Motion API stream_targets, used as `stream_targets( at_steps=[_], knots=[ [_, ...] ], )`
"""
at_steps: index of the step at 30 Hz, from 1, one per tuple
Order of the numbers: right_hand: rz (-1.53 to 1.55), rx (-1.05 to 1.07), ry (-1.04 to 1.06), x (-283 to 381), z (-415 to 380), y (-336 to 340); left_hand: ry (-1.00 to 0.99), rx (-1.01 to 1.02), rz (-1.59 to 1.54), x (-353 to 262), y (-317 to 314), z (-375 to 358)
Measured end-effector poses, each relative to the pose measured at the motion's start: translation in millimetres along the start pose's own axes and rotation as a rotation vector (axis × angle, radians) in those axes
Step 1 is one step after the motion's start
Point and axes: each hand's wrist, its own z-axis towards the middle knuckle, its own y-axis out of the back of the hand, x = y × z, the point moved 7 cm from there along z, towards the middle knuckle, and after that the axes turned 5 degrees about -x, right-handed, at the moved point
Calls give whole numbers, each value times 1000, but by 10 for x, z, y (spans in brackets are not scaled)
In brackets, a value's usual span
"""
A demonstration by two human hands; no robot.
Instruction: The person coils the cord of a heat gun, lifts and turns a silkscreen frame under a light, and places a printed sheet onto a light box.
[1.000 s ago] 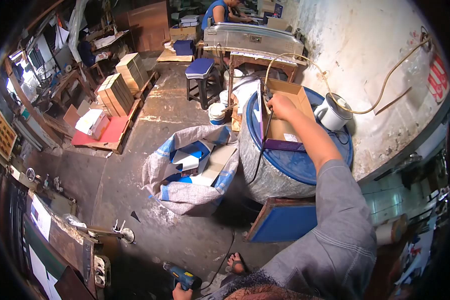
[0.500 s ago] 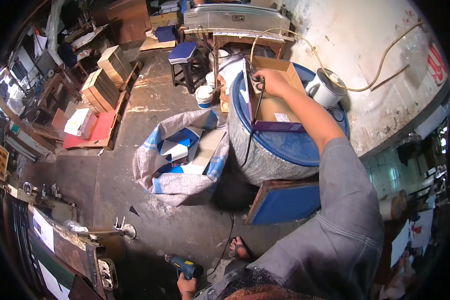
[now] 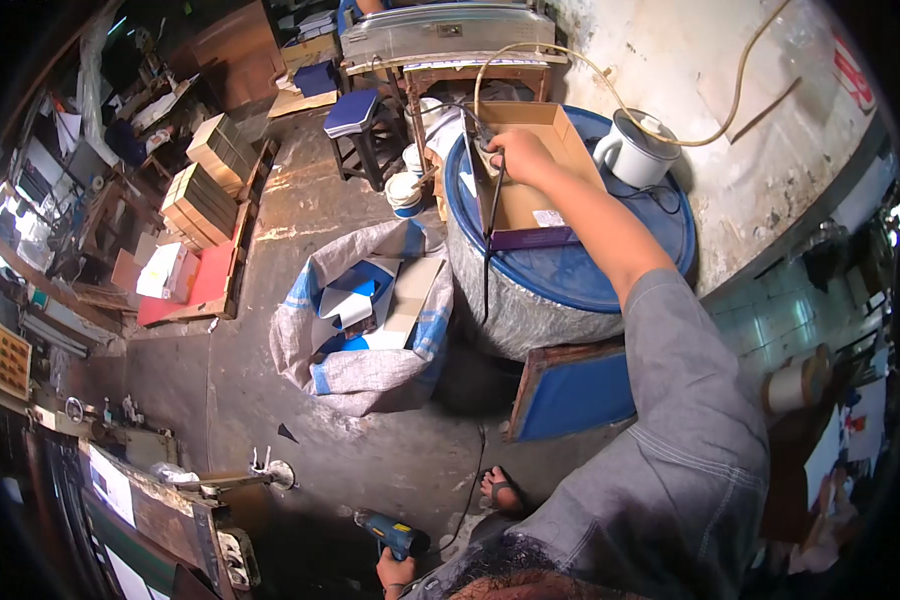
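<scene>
My left hand (image 3: 396,570), low in the view, is closed round the handle of a blue-green heat gun (image 3: 390,534) with a dark rear end and a yellow label. Its black cord runs up along the floor. My right arm reaches out over a blue-lidded drum (image 3: 590,275). At the left edge of an open cardboard box (image 3: 535,212) on the lid, my right hand (image 3: 523,157) is closed on a black cord (image 3: 493,215), which hangs down the drum's side. The fingers partly hide a dark piece at its end. A tan cable (image 3: 610,75) loops just behind.
A white lidded mug (image 3: 638,148) stands on the drum. Left of it is a woven sack (image 3: 355,385) holding card scraps. A blue framed panel (image 3: 575,393) leans below the drum. Farther back are a stool (image 3: 355,115), paint buckets (image 3: 405,192) and a loaded pallet (image 3: 235,265).
My view has shifted slightly. My right hand stays at the box's left edge, with the cord now hanging straighter. The heat gun remains in my left hand.
</scene>
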Motion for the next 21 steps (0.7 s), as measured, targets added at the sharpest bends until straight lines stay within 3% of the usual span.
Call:
stream_targets(
  at_steps=[7, 8, 11, 14, 18, 21],
  knots=[
    [-196, 275, 61, 54, 167, -185, -45, 15, 90, 367, -187, 60],
    [-203, 302, 66, 44, 187, -204, -150, 175, 104, 377, -265, 26],
    [-66, 180, 74, -30, 146, -118, -129, 157, -93, 418, -274, -22],
    [68, -1, -70, -45, -7, 58, -82, 199, -87, 414, -275, -28],
    [6, -49, -111, -1, -93, 69, -81, 195, -50, 388, -292, 14],
    [58, 33, -136, -23, -47, -12, -85, 196, -32, 387, -285, 38]
  ],
)
